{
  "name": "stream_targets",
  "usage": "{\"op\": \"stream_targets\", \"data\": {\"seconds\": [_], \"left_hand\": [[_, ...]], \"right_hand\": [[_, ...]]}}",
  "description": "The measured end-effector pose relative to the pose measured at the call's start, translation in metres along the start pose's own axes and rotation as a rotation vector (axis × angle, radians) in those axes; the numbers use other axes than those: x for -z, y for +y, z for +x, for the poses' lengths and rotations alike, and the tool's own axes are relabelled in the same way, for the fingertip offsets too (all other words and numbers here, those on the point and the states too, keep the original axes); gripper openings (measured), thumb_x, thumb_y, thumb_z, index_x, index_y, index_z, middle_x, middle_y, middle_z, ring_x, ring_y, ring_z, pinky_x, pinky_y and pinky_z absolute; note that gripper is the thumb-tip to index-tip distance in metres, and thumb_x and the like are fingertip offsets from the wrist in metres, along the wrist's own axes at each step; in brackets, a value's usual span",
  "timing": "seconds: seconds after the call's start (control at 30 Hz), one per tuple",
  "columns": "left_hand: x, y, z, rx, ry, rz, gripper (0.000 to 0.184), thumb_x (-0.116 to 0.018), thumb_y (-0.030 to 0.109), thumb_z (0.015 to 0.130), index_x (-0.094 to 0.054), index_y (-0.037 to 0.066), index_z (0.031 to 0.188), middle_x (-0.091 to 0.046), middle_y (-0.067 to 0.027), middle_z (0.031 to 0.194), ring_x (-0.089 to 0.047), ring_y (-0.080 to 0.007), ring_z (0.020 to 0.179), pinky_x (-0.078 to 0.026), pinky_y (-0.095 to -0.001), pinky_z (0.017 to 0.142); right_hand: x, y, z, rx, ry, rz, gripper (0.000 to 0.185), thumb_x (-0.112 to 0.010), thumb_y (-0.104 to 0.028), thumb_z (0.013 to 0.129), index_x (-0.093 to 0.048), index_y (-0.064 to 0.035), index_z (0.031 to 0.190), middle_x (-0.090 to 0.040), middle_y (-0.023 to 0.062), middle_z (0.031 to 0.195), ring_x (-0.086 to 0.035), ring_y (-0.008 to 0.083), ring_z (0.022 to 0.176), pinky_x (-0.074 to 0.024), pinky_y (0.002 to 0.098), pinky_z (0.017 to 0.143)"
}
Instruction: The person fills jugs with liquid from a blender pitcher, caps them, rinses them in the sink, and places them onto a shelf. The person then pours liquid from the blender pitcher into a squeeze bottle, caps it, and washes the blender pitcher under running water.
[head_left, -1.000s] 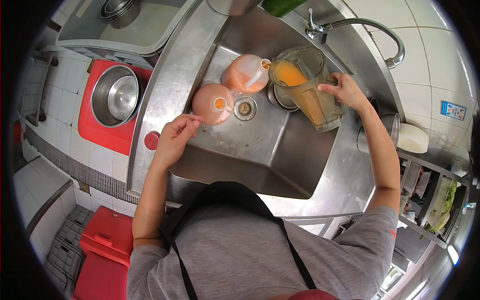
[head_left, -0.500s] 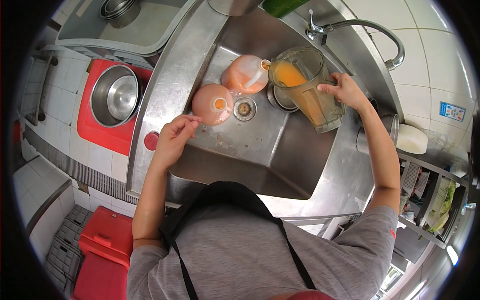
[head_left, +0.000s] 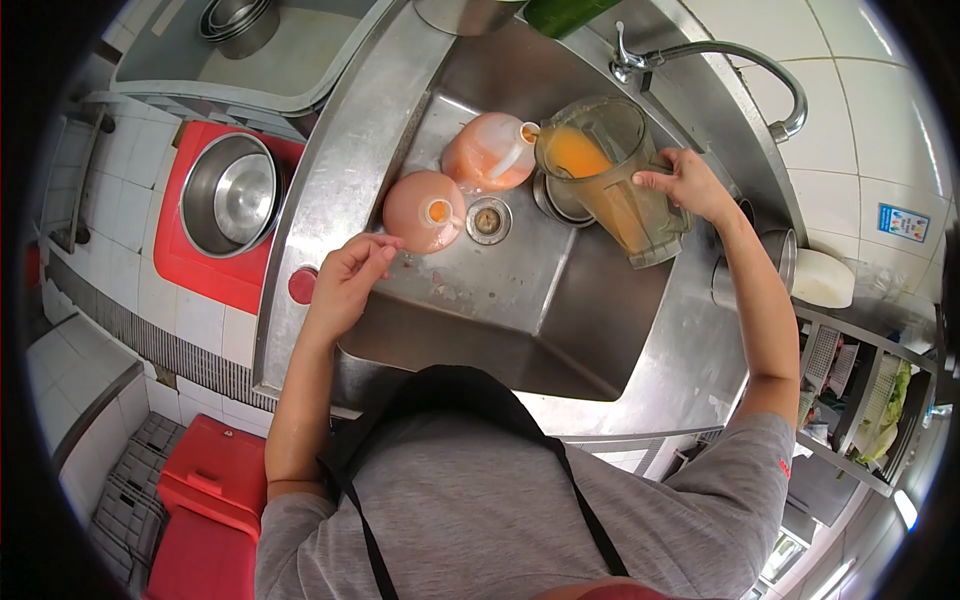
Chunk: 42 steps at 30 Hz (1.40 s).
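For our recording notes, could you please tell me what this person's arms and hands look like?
The left hand and right hand are bare, with no gloves or wristwear showing. The left sleeve and right sleeve are short and mottled grey; the right one has a red marking near its hem, too small to read.

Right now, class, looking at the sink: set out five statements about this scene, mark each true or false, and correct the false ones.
1. The right hand grips the pitcher. True.
2. The pitcher stands upright. False: it is tilted, its rim at the mouth of the far bottle.
3. The near bottle sits in the sink. True.
4. The left hand clutches the red cap. False: the red cap lies on the steel ledge.
5. The metal pot rests on a red surface. True.
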<state>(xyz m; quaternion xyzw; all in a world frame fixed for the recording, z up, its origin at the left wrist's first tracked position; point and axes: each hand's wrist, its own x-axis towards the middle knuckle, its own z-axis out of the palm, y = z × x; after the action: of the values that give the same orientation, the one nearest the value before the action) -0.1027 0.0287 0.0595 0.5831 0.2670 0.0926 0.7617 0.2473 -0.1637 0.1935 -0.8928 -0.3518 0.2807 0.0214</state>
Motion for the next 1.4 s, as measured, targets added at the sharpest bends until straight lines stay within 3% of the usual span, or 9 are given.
{"op": "stream_targets", "data": {"seconds": [0.1,0.27,0.37,0.6,0.67,0.77,0.87,0.93,1.4], "left_hand": [[0.000,-0.001,0.000,-0.002,0.002,-0.002,0.029,-0.052,0.014,0.084,-0.047,0.000,0.059,-0.058,-0.0089,0.091,-0.049,-0.0107,0.083,-0.036,-0.0224,0.072],[0.001,-0.005,0.000,-0.062,-0.017,0.046,0.024,-0.049,0.018,0.086,-0.059,-0.002,0.094,-0.060,-0.0037,0.091,-0.050,-0.0068,0.078,-0.037,-0.0200,0.069],[-0.001,0.000,0.000,-0.001,0.001,-0.016,0.028,-0.052,0.013,0.084,-0.048,0.000,0.059,-0.058,-0.0095,0.092,-0.050,-0.0112,0.084,-0.036,-0.0227,0.073],[0.001,-0.004,-0.001,-0.001,0.009,-0.022,0.028,-0.053,0.013,0.083,-0.048,-0.001,0.059,-0.058,-0.0096,0.092,-0.050,-0.0115,0.084,-0.037,-0.0229,0.073],[0.003,-0.008,0.000,-0.059,-0.015,0.037,0.023,-0.049,0.017,0.086,-0.059,-0.002,0.093,-0.059,-0.0045,0.091,-0.051,-0.0078,0.079,-0.038,-0.0206,0.071],[0.002,-0.007,0.000,-0.059,-0.018,0.034,0.023,-0.049,0.017,0.086,-0.059,-0.002,0.094,-0.059,-0.0042,0.091,-0.051,-0.0076,0.079,-0.038,-0.0206,0.071],[0.001,-0.001,-0.001,0.000,-0.001,-0.022,0.028,-0.053,0.013,0.083,-0.047,0.000,0.060,-0.058,-0.0092,0.091,-0.050,-0.0110,0.083,-0.037,-0.0221,0.072],[0.000,0.000,-0.001,-0.003,0.002,-0.025,0.028,-0.053,0.013,0.083,-0.047,0.000,0.060,-0.058,-0.0091,0.091,-0.050,-0.0108,0.083,-0.037,-0.0220,0.072],[0.000,-0.001,-0.001,-0.004,0.002,-0.016,0.029,-0.053,0.014,0.084,-0.047,-0.001,0.060,-0.057,-0.0085,0.091,-0.050,-0.0104,0.082,-0.037,-0.0221,0.072]], "right_hand": [[0.001,-0.005,-0.002,-0.016,0.014,-0.029,0.053,-0.069,-0.045,0.065,-0.057,0.0064,0.075,-0.050,0.0118,0.055,-0.051,0.0185,0.054,-0.0401,0.0328,0.052],[0.002,-0.006,-0.003,-0.014,0.007,-0.018,0.053,-0.069,-0.045,0.065,-0.057,0.0062,0.076,-0.051,0.0126,0.056,-0.052,0.0193,0.055,-0.0403,0.0331,0.053],[0.002,-0.008,-0.003,-0.031,0.006,-0.025,0.053,-0.069,-0.045,0.065,-0.057,0.0061,0.076,-0.052,0.0126,0.057,-0.052,0.0194,0.055,-0.0403,0.0333,0.053],[0.004,-0.007,-0.002,-0.016,-0.005,-0.053,0.054,-0.068,-0.045,0.066,-0.057,0.0064,0.077,-0.052,0.0122,0.057,-0.053,0.0192,0.057,-0.0409,0.0325,0.054],[0.005,-0.011,-0.003,-0.015,-0.013,-0.044,0.053,-0.068,-0.044,0.066,-0.057,0.0066,0.078,-0.052,0.0120,0.057,-0.054,0.0191,0.058,-0.0410,0.0323,0.054],[0.006,-0.014,-0.004,-0.011,-0.015,-0.014,0.052,-0.068,-0.043,0.067,-0.058,0.0065,0.079,-0.053,0.0117,0.058,-0.054,0.0192,0.058,-0.0413,0.0321,0.054],[0.005,-0.012,-0.003,-0.016,-0.018,-0.016,0.052,-0.068,-0.043,0.066,-0.058,0.0064,0.080,-0.053,0.0120,0.058,-0.054,0.0191,0.058,-0.0415,0.0323,0.055],[0.003,-0.006,0.001,0.032,-0.013,0.023,0.068,-0.070,-0.042,0.067,-0.050,0.0156,0.098,-0.041,0.0036,0.047,-0.043,0.0097,0.040,-0.0347,0.0254,0.039],[0.006,-0.014,-0.001,-0.006,-0.016,-0.031,0.060,-0.069,-0.042,0.067,-0.054,0.0112,0.089,-0.047,0.0081,0.052,-0.049,0.0149,0.049,-0.0382,0.0293,0.047]]}}
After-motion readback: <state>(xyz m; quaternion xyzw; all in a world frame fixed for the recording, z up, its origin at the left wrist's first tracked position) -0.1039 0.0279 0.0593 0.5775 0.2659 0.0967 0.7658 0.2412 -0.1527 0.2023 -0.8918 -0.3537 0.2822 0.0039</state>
